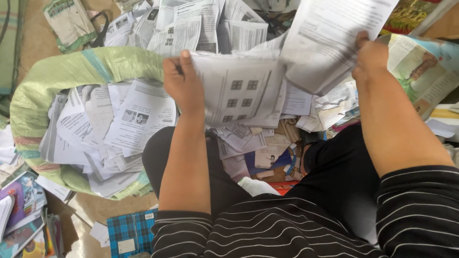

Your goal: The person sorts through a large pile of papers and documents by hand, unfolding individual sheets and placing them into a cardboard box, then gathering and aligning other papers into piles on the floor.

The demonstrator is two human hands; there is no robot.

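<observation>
My left hand (pixel 183 86) grips the left edge of a printed white sheet (pixel 239 91) with small dark squares on it, held up over my lap. My right hand (pixel 369 58) holds another printed white sheet (pixel 330 33) by its lower right edge, raised higher and to the right. The two sheets overlap near the middle. Both arms reach forward from striped black sleeves.
A green woven sack (pixel 57 76) full of loose printed pages (pixel 110 129) lies at my left. More papers (pixel 191 24) are heaped ahead. Colourful books (pixel 21 200) lie at lower left, a checked blue booklet (pixel 126 231) by my knee, a picture page (pixel 420 67) at right.
</observation>
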